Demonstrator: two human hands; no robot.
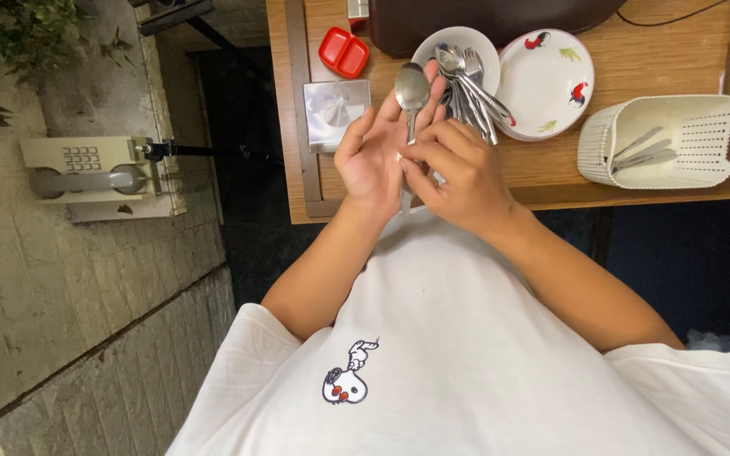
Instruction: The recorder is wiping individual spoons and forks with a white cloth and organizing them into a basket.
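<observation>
Your left hand [371, 156] is up in front of your chest, palm open and fingers spread, with a metal spoon [411, 91] lying along it; the bowl of the spoon sticks out past your fingertips, over the table edge. Your right hand [454, 173] is pressed in beside the left, fingers curled, thumb and forefinger pinching at the spoon's handle low in the left palm (the exact contact is partly hidden by the fingers). A bit of white material shows under the two hands; what it is cannot be told.

Beyond the hands, on the wooden table [635, 67]:
- a white plate [466, 42] with a bundle of spoons and forks [471, 84] lying across it, handles toward you
- just beside it, touching or nearly so, a white bowl with rooster pattern [551, 80]
- to the right, well apart, a cream plastic basket [703, 127] holding a few pieces of cutlery [644, 152]
- near the left hand, a square metal tissue holder [335, 110], and a small red container [344, 51] behind it

A dark object [483, 21] sits at the table's far edge. Off the table, on the pale brick surface, a beige telephone [86, 173].
</observation>
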